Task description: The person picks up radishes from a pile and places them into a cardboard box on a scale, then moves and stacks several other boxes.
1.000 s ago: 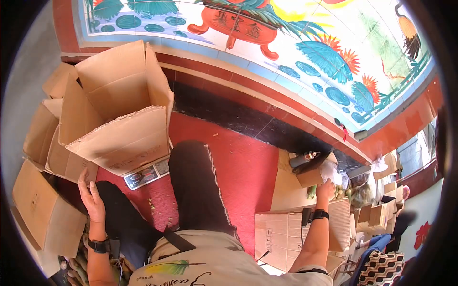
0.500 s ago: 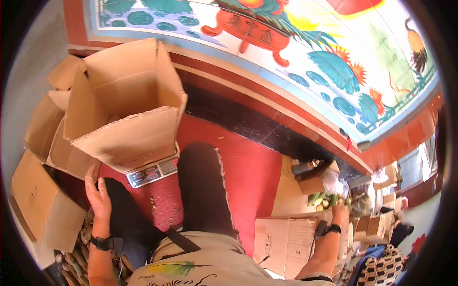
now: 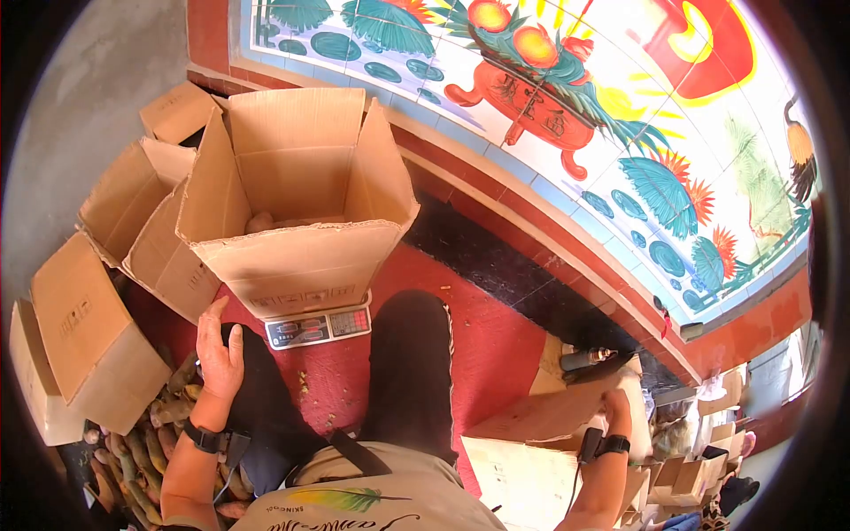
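My left hand (image 3: 220,354) is raised beside my left knee with its fingers stretched out and nothing in it. Close to it stands a tall open cardboard box (image 3: 305,261) on a digital scale (image 3: 319,327); a rounded tan thing (image 3: 259,222) shows at the bottom of the box. On my right side, my right hand (image 3: 614,405) is closed at the upper edge of another cardboard box (image 3: 518,473), seemingly on its raised flap; the fingertips are partly hidden. Both wrists carry dark straps.
More open cardboard boxes (image 3: 97,341) line the grey wall at left. Below them lies a heap of long brownish-green roots (image 3: 142,460). Red floor covering (image 3: 487,332) runs to a painted tile wall (image 3: 567,80). A dark bottle (image 3: 584,358) and further cartons (image 3: 686,478) are at right.
The view has shifted, so the scale and boxes appear further right. My right hand has lifted the right box's flap, which now hides the green produce behind it. My left hand stays open.
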`<state>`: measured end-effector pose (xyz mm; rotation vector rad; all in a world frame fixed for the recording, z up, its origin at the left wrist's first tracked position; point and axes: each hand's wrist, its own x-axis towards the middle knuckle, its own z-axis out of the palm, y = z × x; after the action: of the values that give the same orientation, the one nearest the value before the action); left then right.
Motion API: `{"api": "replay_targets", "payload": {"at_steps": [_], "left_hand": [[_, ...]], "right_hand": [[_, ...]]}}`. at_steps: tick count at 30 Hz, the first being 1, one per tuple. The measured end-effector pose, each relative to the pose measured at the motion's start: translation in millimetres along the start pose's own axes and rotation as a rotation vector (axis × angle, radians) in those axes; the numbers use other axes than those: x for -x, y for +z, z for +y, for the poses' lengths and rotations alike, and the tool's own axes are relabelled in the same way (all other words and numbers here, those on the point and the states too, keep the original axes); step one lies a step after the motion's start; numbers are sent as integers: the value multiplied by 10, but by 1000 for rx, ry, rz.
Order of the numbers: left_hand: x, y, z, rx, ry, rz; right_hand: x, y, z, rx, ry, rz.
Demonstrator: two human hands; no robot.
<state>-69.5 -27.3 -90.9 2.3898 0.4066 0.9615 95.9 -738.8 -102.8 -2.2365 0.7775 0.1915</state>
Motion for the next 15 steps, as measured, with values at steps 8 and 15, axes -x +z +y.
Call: {"api": "replay_targets", "payload": {"at_steps": [8, 15], "left_hand": [[-1, 14, 43, -41, 10, 14], [-10, 9, 60, -48, 4, -3]], "right_hand": [[433, 965, -1226, 155, -439, -222], [1280, 1346, -1902, 467, -659, -496]]}}
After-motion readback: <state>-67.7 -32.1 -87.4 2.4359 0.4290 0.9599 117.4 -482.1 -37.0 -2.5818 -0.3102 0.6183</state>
